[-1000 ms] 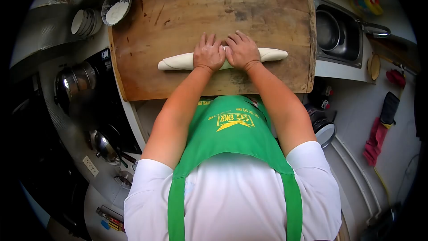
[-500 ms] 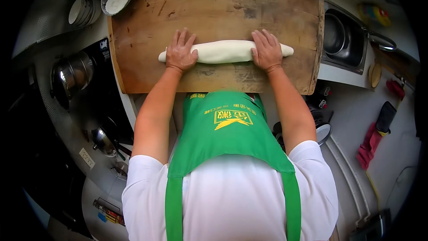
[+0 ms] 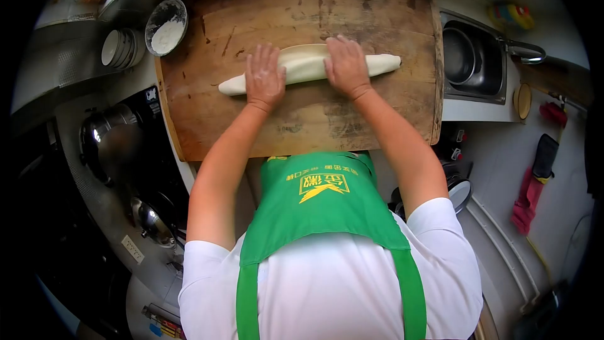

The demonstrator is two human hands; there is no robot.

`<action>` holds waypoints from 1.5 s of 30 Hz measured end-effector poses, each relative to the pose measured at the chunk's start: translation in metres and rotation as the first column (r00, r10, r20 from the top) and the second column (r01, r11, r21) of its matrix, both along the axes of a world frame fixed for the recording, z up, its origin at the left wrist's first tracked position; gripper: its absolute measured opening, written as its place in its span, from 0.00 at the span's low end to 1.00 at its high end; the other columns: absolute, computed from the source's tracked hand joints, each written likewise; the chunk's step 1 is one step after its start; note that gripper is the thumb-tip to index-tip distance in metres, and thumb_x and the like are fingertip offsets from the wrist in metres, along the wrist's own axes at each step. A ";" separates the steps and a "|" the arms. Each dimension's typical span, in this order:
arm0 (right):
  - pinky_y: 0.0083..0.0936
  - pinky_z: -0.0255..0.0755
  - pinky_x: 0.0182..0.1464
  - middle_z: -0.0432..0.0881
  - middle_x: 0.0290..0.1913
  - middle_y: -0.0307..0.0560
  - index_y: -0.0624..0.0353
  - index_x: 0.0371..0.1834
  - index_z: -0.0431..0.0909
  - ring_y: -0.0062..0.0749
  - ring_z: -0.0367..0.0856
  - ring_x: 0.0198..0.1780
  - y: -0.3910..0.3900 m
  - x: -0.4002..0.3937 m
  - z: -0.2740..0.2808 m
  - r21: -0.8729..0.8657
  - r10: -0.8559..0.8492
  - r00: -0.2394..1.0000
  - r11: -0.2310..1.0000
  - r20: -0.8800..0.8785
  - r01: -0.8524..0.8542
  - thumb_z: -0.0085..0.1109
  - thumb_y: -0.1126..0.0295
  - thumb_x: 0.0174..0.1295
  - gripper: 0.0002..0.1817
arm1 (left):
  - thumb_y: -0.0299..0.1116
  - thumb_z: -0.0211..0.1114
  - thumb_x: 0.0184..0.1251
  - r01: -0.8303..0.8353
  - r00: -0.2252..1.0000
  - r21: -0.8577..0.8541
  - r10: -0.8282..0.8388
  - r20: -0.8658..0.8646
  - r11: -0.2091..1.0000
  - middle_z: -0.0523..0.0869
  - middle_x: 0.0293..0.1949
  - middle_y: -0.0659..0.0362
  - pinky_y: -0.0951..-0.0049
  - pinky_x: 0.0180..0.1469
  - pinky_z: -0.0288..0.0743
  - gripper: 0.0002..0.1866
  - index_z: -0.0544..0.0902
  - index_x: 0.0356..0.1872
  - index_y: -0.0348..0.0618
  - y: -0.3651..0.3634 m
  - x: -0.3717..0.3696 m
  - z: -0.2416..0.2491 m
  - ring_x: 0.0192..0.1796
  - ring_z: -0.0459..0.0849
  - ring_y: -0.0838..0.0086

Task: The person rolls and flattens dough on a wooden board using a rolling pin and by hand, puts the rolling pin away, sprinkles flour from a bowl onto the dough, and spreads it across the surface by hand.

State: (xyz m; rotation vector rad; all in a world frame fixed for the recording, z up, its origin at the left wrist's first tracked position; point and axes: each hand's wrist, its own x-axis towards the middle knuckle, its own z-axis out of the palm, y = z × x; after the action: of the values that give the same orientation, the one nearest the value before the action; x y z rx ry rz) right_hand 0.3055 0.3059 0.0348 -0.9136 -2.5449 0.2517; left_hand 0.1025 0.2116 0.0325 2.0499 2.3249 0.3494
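A long white roll of dough (image 3: 305, 67) lies crosswise on the wooden board (image 3: 302, 116), thick in the middle and tapering to both ends. My left hand (image 3: 264, 79) rests flat across its left part, fingers stretched away from me. Over the right part lies my right hand (image 3: 346, 66), palm down with its fingers extended. Between the two hands the middle of the dough bulges upward, with a loose fold along its far side. Both dough ends stick out past my hands.
A glass bowl of white flour (image 3: 168, 34) stands by the board's far left corner, beside stacked bowls (image 3: 119, 48). On the right is a metal sink (image 3: 497, 60) with a faucet (image 3: 527, 55). Metal pots (image 3: 107, 126) are at left. A green apron (image 3: 321, 204) meets the board's near edge.
Both hands have moved inward along the dough, closer together and farther from its ends. The dough now lies slightly slanted, its right end higher, and the whole view has shifted.
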 end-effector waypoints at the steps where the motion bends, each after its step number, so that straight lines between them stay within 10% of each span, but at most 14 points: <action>1: 0.53 0.61 0.78 0.79 0.69 0.57 0.66 0.68 0.77 0.52 0.72 0.75 -0.016 -0.008 -0.013 -0.032 -0.016 0.999 0.999 0.028 0.017 0.64 0.52 0.65 0.34 | 0.45 0.53 0.79 -0.034 0.999 -0.070 0.034 0.008 0.997 0.72 0.80 0.50 0.47 0.83 0.53 0.29 0.75 0.77 0.48 -0.001 0.016 -0.005 0.82 0.64 0.48; 15: 0.50 0.63 0.78 0.84 0.66 0.50 0.54 0.68 0.81 0.51 0.73 0.75 0.109 -0.045 -0.006 -0.123 -0.180 0.983 0.975 0.034 0.183 0.59 0.51 0.70 0.28 | 0.43 0.58 0.74 -0.058 0.998 -0.088 0.060 0.026 0.994 0.74 0.76 0.47 0.47 0.73 0.71 0.19 0.88 0.59 0.54 0.080 -0.068 0.011 0.80 0.69 0.47; 18: 0.48 0.67 0.75 0.86 0.62 0.50 0.55 0.62 0.83 0.51 0.76 0.72 0.102 0.016 0.006 0.053 -0.049 0.998 0.997 -0.047 0.051 0.62 0.51 0.67 0.26 | 0.46 0.57 0.74 -0.203 0.978 0.002 0.203 -0.054 0.979 0.76 0.75 0.47 0.48 0.74 0.71 0.22 0.88 0.61 0.54 0.033 -0.100 -0.015 0.79 0.70 0.46; 28: 0.46 0.80 0.49 0.87 0.41 0.45 0.48 0.43 0.89 0.46 0.84 0.47 0.146 0.021 -0.007 -0.059 -0.043 0.997 0.997 0.058 0.046 0.63 0.52 0.65 0.15 | 0.55 0.53 0.70 0.108 0.994 -0.003 -0.108 -0.035 0.994 0.78 0.74 0.48 0.47 0.72 0.74 0.30 0.86 0.66 0.52 0.061 -0.161 -0.015 0.75 0.73 0.42; 33: 0.48 0.80 0.49 0.88 0.39 0.46 0.49 0.43 0.90 0.50 0.84 0.45 0.156 0.000 0.000 -0.125 -0.250 0.922 0.947 0.294 0.296 0.60 0.52 0.69 0.15 | 0.47 0.56 0.75 -0.009 1.000 -0.268 0.003 -0.023 0.963 0.81 0.69 0.49 0.49 0.71 0.75 0.22 0.85 0.62 0.50 0.097 -0.163 0.002 0.75 0.74 0.48; 36: 0.48 0.78 0.56 0.89 0.45 0.46 0.52 0.48 0.88 0.49 0.84 0.51 0.115 -0.037 0.002 0.036 -0.186 0.982 0.982 -0.024 0.187 0.60 0.53 0.69 0.17 | 0.42 0.54 0.78 0.084 0.988 0.037 -0.078 -0.133 0.996 0.78 0.72 0.51 0.48 0.76 0.68 0.24 0.81 0.69 0.48 0.084 -0.116 -0.012 0.76 0.72 0.47; 39: 0.46 0.76 0.59 0.88 0.48 0.46 0.52 0.48 0.87 0.47 0.84 0.54 0.080 -0.065 0.000 0.125 -0.118 0.988 0.984 -0.097 0.129 0.61 0.53 0.68 0.17 | 0.42 0.57 0.77 0.181 0.983 -0.003 -0.181 0.002 0.983 0.79 0.71 0.52 0.50 0.80 0.61 0.24 0.80 0.69 0.47 0.081 -0.053 -0.012 0.77 0.71 0.49; 41: 0.45 0.76 0.60 0.87 0.47 0.46 0.51 0.46 0.87 0.46 0.84 0.54 0.101 -0.084 -0.006 0.103 -0.123 0.992 0.987 -0.027 0.126 0.62 0.53 0.68 0.16 | 0.42 0.57 0.76 0.040 0.997 0.138 -0.031 -0.065 0.990 0.81 0.68 0.52 0.51 0.77 0.65 0.23 0.81 0.67 0.48 0.104 -0.053 -0.006 0.73 0.74 0.53; 45: 0.48 0.80 0.47 0.88 0.42 0.51 0.47 0.46 0.88 0.54 0.86 0.46 0.149 -0.107 -0.005 -0.079 -0.082 0.986 0.992 0.147 0.095 0.58 0.54 0.73 0.14 | 0.44 0.54 0.77 -0.030 0.991 -0.129 0.046 0.125 0.991 0.90 0.54 0.53 0.53 0.62 0.77 0.16 0.87 0.46 0.47 0.157 -0.073 0.003 0.58 0.84 0.56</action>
State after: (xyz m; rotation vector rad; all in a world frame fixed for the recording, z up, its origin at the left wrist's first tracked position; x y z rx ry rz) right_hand 0.1983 0.4552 0.0301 -1.1119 -2.6330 0.2790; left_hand 0.0295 0.3683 0.0357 1.8705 2.2522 0.3156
